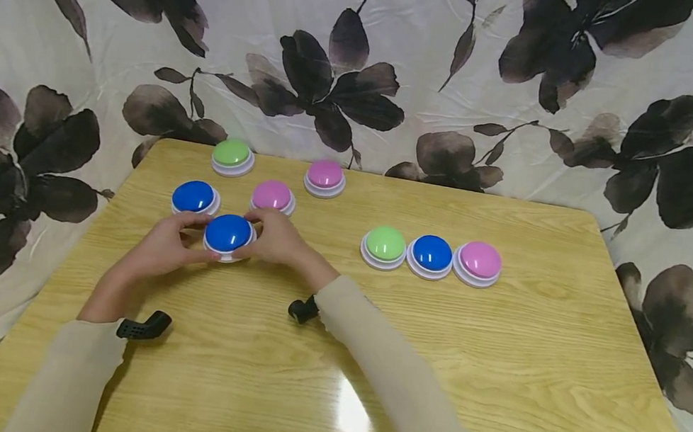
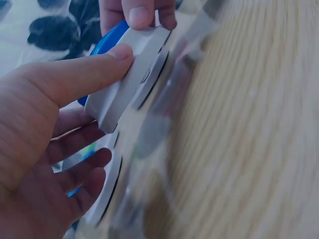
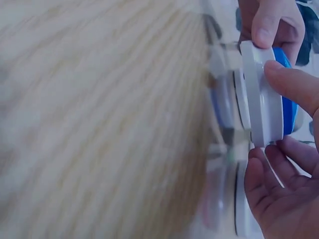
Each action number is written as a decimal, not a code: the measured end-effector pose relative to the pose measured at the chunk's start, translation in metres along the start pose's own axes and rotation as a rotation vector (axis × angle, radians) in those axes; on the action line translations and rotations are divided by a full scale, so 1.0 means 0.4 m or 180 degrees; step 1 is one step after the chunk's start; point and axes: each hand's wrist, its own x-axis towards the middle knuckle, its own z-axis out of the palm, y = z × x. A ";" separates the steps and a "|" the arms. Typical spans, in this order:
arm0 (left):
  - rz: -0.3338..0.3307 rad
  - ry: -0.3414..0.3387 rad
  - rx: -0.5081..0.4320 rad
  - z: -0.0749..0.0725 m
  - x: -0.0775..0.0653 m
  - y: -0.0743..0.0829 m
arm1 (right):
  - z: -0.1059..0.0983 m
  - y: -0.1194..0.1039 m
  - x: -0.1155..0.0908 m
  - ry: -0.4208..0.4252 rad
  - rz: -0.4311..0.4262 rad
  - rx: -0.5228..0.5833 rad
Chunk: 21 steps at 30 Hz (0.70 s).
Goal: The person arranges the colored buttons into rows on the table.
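A blue dome push button [image 1: 228, 232] with a round white base is held between both hands over the left part of the table. My left hand [image 1: 162, 245] grips the base from the left, its thumb along the near side. From the right, my right hand [image 1: 280, 238] pinches the same base between thumb and fingers. Both wrist views show the white base [image 3: 264, 94] raised above the wood. Just behind it stand another blue button [image 1: 192, 196] and a pink button [image 1: 272, 195], the latter partly hidden by the right hand.
Farther back on the wooden table [image 1: 495, 375] are a green button [image 1: 232, 153] and a pink one [image 1: 325, 174]. To the right, a green [image 1: 384, 244], a blue [image 1: 432, 253] and a pink button [image 1: 480, 260] form a row. Floral cloth [image 1: 427, 75] hangs behind.
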 end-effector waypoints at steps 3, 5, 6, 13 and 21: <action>0.0101 0.0014 -0.0022 0.018 0.015 0.017 | -0.026 0.008 -0.022 0.0023 -0.0052 -0.0001; 0.0200 0.0026 -0.0038 0.027 0.029 0.033 | -0.047 0.012 -0.036 0.0071 -0.0113 0.0035; 0.0235 0.0038 -0.0046 0.031 0.036 0.044 | -0.059 0.013 -0.043 0.0094 -0.0120 0.0051; 0.0369 -0.0006 -0.0050 0.057 0.090 0.141 | -0.150 0.025 -0.112 0.0259 -0.0074 0.0059; 0.0609 -0.0166 -0.0122 0.117 0.153 0.234 | -0.243 0.056 -0.203 0.0410 0.0080 0.0091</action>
